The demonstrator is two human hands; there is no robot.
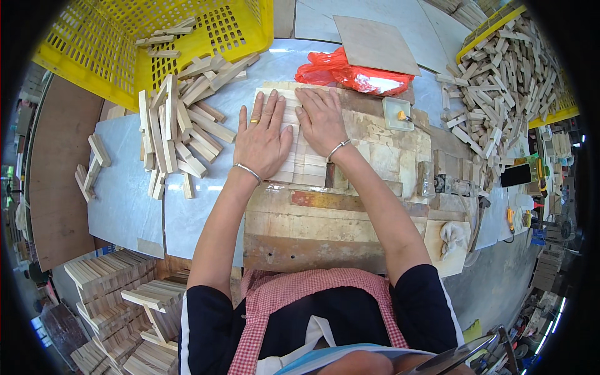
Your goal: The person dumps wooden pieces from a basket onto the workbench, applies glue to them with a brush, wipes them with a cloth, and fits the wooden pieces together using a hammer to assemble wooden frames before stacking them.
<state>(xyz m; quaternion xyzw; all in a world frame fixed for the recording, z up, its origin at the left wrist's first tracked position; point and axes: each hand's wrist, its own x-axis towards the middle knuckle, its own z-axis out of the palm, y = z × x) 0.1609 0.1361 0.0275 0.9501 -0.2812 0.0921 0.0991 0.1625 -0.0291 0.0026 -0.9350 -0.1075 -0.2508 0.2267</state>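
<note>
My left hand (264, 139) lies flat with its fingers stretched forward on a panel of pale wooden strips (303, 167) set side by side. Beside it, my right hand (322, 122) presses on the same strips, fingers extended and slightly angled to the left. Neither hand grips anything; the palms cover part of the strips. Underneath is a worn wooden work board (300, 225) with battens fixed on it. A shallow square dish (398, 114) holding a small orange-tipped tool stands to the right of my right hand.
Loose wooden sticks (200, 134) are heaped at the left, spilling from a yellow crate (94, 53). Another big pile of sticks (512, 78) fills the far right. A red plastic bag (325, 65) lies under a thin board (378, 44). Stacked wood (119, 287) stands below left.
</note>
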